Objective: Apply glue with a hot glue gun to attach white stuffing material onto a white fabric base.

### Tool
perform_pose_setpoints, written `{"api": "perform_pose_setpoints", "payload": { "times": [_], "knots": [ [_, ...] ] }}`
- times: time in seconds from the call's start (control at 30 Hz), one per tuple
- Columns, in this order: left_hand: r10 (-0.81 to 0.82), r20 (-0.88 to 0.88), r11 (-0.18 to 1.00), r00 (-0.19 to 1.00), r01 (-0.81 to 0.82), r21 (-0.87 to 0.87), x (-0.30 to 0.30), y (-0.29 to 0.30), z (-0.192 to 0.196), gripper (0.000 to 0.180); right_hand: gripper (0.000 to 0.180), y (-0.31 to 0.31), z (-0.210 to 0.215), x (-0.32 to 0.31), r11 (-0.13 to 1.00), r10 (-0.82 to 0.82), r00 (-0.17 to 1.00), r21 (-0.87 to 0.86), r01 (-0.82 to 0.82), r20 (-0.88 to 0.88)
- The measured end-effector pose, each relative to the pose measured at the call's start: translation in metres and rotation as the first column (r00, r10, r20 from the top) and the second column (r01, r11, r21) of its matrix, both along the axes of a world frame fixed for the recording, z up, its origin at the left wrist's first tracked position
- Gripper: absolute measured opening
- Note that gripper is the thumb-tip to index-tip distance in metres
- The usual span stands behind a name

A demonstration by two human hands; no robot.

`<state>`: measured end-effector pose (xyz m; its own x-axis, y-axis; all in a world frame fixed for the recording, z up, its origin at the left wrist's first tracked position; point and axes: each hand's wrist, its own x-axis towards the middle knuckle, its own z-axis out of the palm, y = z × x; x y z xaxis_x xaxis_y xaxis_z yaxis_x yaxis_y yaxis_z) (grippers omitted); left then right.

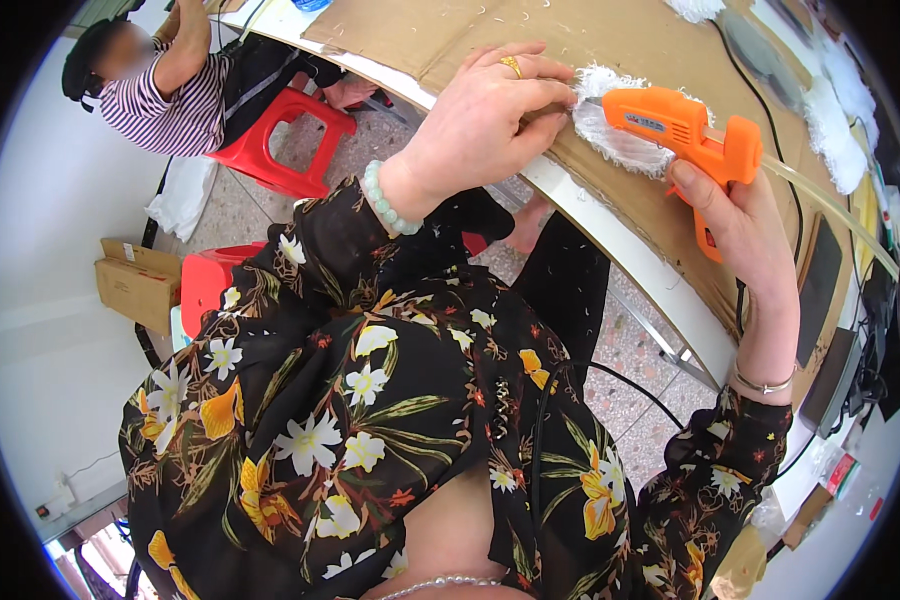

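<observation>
My right hand (745, 225) is wrapped round the handle of an orange hot glue gun (670, 118), with a long translucent glue stick (835, 205) sticking out of its back. The gun's nozzle points left, over a white oval fluffy piece (625, 150) with a shaggy edge. On the left edge of this piece, the thumb and fingertips of my left hand (490, 125) close in a pinch close to the nozzle. The fluffy piece lies on brown cardboard (660, 225) covering the table. Its part beneath the gun is hidden.
More white fluffy pieces (835, 135) and grey oval pieces (760, 55) lie at the far right. A dark flat piece (820, 275), a black cable (770, 115) and a plastic bottle (855, 485) are also there. At upper left, a person in stripes (195, 95) sits on a red stool (285, 140).
</observation>
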<state>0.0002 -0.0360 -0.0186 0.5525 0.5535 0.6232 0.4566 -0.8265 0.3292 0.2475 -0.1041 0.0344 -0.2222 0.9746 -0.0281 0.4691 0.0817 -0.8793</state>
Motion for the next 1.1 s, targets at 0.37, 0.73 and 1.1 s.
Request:
{"api": "perform_pose_setpoints", "payload": {
  "times": [0.37, 0.73, 1.1],
  "knots": [
    [0.007, -0.017, 1.000, 1.000, -0.007, -0.002, -0.001, -0.001, -0.002, 0.015, 0.033, -0.001, 0.002, -0.001, 1.000, 0.016, 0.995, -0.013, -0.015, 0.099],
    [0.011, -0.024, 1.000, 1.000, -0.011, -0.010, -0.002, 0.002, 0.000, 0.016, 0.033, -0.004, 0.008, 0.000, 0.999, 0.002, 0.994, -0.036, 0.002, 0.106],
    [0.015, -0.004, 1.000, 1.000, -0.015, -0.018, 0.000, -0.001, -0.002, 0.016, 0.033, -0.011, 0.010, -0.002, 1.000, -0.015, 0.989, -0.011, 0.017, 0.145]
  ]
}}
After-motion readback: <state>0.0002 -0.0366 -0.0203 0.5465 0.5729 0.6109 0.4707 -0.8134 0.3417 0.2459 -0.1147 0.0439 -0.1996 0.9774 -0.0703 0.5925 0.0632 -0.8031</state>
